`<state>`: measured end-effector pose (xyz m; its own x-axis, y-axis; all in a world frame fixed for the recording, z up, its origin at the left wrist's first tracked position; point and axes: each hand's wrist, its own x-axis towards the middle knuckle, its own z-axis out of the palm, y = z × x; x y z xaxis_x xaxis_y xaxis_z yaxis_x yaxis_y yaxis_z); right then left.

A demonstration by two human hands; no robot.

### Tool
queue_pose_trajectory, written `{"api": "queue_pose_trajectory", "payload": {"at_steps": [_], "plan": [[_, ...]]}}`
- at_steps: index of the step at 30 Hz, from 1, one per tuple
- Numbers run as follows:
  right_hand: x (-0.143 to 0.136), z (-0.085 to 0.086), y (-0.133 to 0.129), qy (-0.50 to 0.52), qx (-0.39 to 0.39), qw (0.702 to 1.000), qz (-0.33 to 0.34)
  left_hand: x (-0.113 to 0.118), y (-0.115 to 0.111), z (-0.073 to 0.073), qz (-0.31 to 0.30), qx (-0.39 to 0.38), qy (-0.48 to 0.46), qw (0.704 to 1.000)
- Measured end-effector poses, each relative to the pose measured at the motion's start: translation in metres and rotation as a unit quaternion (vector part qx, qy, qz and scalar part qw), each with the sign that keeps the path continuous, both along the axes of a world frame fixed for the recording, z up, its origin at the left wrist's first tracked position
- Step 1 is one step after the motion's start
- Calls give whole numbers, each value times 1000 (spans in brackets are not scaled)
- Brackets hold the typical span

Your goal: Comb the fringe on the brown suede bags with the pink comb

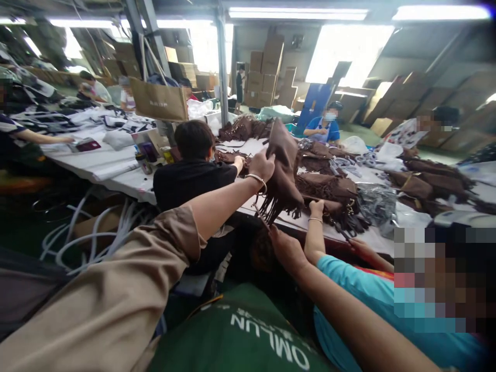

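Two hands out front. My left hand (262,164) pinches top of brown bag (284,170), lifts it high over white table (116,170). Fringe hangs down. My right hand (285,249) sits low under fringe, fingers half curled, holding nothing I can see. Person in blue sleeve (351,289) reaches beside me, touches other bags (329,186).

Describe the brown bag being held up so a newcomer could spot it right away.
Start at the long white table strewn with brown bags. Near its front edge, the left hand, with a bracelet on the wrist, lifts one bag by its top. It alone hangs in the air, fringe dangling; the others lie flat.
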<state>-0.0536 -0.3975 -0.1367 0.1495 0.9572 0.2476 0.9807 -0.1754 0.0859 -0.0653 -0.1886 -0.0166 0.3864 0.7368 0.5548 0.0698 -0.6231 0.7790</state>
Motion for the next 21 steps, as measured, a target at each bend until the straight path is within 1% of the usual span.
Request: {"api": "queue_pose_trajectory", "payload": {"at_steps": [1,2,3,4,6,7,8,9,10,12,13,15,16,17,18,19,20,21], "plan": [[-3,-12,-5,0,-9,1000,-14,0,3,-11,17,-26,7,999],[-4,-19,-10,0,-6,1000,-24,1,6,-20,38,-54,3,998],[-3,-22,-16,3,10,1000,-30,1,11,-26,59,-80,-9,995],[0,-22,-21,8,31,999,-32,2,17,-29,77,-103,-24,991],[9,-14,-31,19,76,996,-30,2,27,-29,88,-126,-50,987],[13,-10,-34,24,81,996,-13,1,31,-27,82,-117,-58,988],[16,-6,-38,31,67,997,14,1,32,-25,72,-97,-59,991],[16,-4,-41,39,31,998,45,1,32,-24,58,-71,-53,994],[13,-5,-43,47,-21,995,80,1,30,-23,40,-42,-41,997],[0,-13,-48,62,-137,977,150,5,23,-22,2,7,-16,1000],[-9,-21,-49,66,-189,964,176,8,19,-21,-10,16,-11,1000],[-28,-37,-50,70,-265,939,209,17,15,-16,-6,1,-31,1000],[-35,-42,-50,71,-286,932,213,23,15,-12,4,-15,-50,999],[-39,-44,-50,71,-297,930,206,28,17,-6,10,-29,-70,997],[-39,-41,-51,72,-296,933,192,33,20,1,7,-35,-88,995],[-35,-32,-52,76,-276,942,177,37,23,7,-8,-32,-104,994],[-27,-18,-55,83,-238,954,162,39,26,14,-30,-24,-117,992],[-16,1,-58,89,-187,967,149,39,28,20,-56,-15,-127,990]]}}
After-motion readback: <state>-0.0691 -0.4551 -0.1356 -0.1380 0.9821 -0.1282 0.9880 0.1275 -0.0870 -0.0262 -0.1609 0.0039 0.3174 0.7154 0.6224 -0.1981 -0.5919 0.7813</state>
